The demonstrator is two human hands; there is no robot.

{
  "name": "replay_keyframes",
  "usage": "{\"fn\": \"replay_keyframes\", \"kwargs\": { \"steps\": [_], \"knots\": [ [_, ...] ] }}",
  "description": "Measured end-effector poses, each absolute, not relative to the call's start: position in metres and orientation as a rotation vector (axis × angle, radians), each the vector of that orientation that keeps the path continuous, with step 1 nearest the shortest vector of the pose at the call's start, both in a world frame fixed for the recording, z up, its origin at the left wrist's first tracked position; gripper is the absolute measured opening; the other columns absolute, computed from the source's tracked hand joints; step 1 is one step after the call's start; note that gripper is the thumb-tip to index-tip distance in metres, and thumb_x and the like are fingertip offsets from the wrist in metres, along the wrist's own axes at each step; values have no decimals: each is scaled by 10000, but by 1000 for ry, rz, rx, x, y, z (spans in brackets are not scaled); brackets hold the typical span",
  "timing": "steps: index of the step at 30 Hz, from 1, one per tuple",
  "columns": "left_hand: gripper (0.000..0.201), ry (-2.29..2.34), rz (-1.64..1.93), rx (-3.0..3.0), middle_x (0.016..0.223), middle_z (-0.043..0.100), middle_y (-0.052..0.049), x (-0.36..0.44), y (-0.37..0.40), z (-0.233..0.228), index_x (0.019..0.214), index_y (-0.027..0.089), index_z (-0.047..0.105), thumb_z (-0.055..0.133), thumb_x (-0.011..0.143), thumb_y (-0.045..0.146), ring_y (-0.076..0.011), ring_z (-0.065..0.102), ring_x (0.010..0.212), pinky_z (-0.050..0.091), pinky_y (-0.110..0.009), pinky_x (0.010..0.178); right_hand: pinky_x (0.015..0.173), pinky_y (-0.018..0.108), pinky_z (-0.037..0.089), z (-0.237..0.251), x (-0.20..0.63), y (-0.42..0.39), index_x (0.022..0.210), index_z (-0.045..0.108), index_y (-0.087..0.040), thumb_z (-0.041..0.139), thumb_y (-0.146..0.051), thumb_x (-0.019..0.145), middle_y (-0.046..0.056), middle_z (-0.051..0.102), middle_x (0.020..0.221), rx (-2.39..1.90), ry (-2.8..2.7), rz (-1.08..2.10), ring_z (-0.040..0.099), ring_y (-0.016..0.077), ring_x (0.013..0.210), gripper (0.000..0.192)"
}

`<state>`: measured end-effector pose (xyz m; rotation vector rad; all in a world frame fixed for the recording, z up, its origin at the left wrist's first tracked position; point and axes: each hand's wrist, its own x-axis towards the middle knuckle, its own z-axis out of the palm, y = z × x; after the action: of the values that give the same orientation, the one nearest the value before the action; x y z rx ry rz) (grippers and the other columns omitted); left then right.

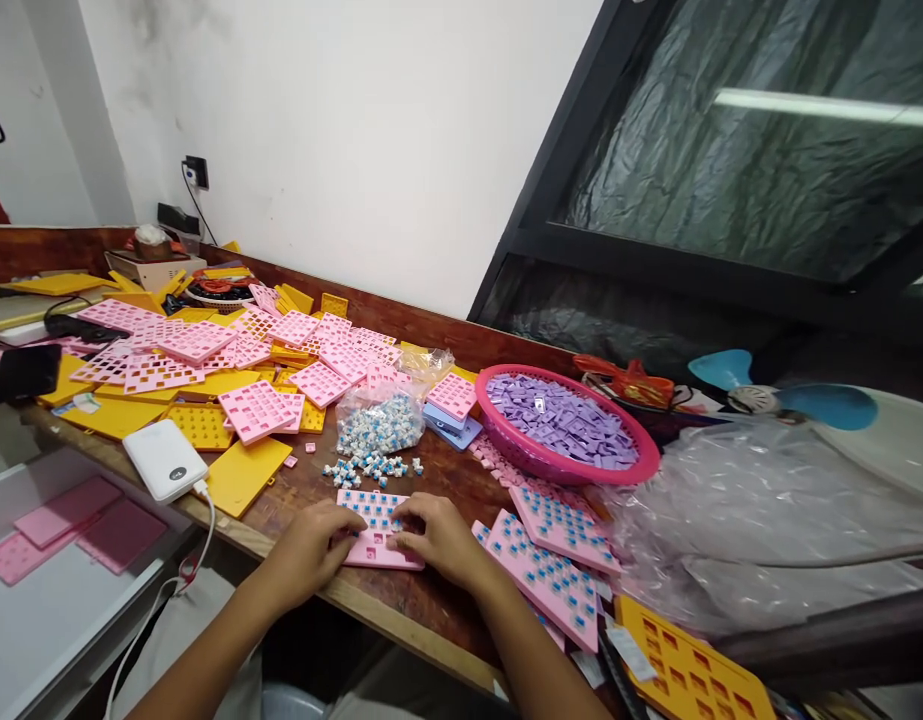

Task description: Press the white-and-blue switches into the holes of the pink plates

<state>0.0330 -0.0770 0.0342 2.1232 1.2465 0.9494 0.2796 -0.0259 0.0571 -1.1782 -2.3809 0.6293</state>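
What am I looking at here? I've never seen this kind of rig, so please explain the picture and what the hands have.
There is no machine: these are a person's bare left hand and right hand. The single picture comes from a camera worn on their head, looking forward and down.

Both hands touch a pink plate on the wooden table, one from each side. Blue pieces sit in its upper rows; whether the fingers also pinch one is too small to tell.

Just beyond lies a loose heap of blue-and-white pieces, with more in a clear bag. To the left are piled pink and yellow plates; to the right, a pink basket of purple tiles and plates studded with blue pieces.
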Motion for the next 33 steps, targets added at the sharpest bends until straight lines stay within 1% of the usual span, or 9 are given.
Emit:
{"fn": "replay_keyframes", "kwargs": {
  "steps": [3, 7, 10, 12, 15, 19, 25, 30, 33],
  "knots": [
    [179, 1269, 978, 2050, 967, 736, -37, 34, -77, 31, 1009, 226, 737, 599, 912, 165, -191, 658, 895, 501, -305, 829, 752, 273, 444, 61, 284, -28, 988, 773, -203, 747, -228, 876, 43, 726, 917, -1134, -2400, 672, 653, 191, 846, 118],
    [179, 1295, 1029, 2028, 953, 714, -47, 35, -79, 21, 1009, 238, 749, 585, 941, 211, -196, 645, 884, 501, -315, 815, 747, 266, 444, 59, 284, -29, 893, 753, -191, 768, -178, 847, 34, 721, 890, -1188, -2349, 647, 648, 184, 833, 50],
    [184, 1334, 1046, 2025, 973, 704, -57, 34, -81, 14, 1018, 256, 758, 586, 955, 244, -219, 635, 942, 499, -342, 849, 732, 266, 442, 55, 281, -29, 853, 748, -193, 785, -174, 832, 31, 717, 875, -1234, -2326, 593, 644, 181, 816, 47],
    [177, 1356, 1045, 2016, 950, 702, -53, 33, -82, 11, 1014, 265, 763, 598, 951, 248, -223, 632, 937, 500, -346, 839, 731, 266, 443, 53, 279, -28, 844, 752, -199, 781, -169, 835, 30, 722, 878, -1230, -2329, 591, 647, 180, 821, 43],
    [174, 1376, 1072, 2021, 916, 700, -46, 32, -83, 8, 1021, 271, 762, 608, 946, 241, -221, 633, 907, 501, -337, 806, 732, 267, 446, 52, 278, -28, 834, 757, -205, 774, -154, 836, 28, 727, 878, -1220, -2303, 592, 651, 181, 828, 53],
    [160, 1309, 1151, 2042, 978, 719, -44, 33, -83, 9, 1062, 254, 734, 616, 954, 251, -203, 648, 928, 507, -325, 836, 722, 270, 442, 51, 277, -29, 823, 776, -213, 766, -144, 834, 25, 728, 866, -1240, -2259, 592, 651, 176, 805, 71],
    [163, 1249, 1164, 2070, 1027, 749, -30, 36, -84, 15, 1043, 240, 701, 576, 957, 180, -182, 684, 944, 512, -304, 863, 733, 272, 443, 52, 275, -30, 815, 777, -217, 712, -161, 879, 26, 730, 865, -1255, -2275, 587, 654, 176, 810, 107],
    [145, 1289, 1139, 2064, 991, 751, -15, 37, -85, 17, 1014, 233, 689, 587, 938, 164, -168, 688, 874, 507, -285, 805, 742, 274, 442, 45, 272, -35, 813, 765, -216, 720, -175, 885, 25, 708, 849, -1306, -2257, 521, 643, 180, 812, 94],
    [155, 1281, 1132, 2100, 989, 746, -25, 37, -86, 18, 1000, 224, 677, 553, 945, 150, -179, 686, 896, 500, -298, 818, 742, 278, 439, 42, 271, -36, 807, 765, -219, 734, -184, 876, 32, 704, 859, -1359, -2265, 476, 644, 193, 839, 83]
  ]
}}
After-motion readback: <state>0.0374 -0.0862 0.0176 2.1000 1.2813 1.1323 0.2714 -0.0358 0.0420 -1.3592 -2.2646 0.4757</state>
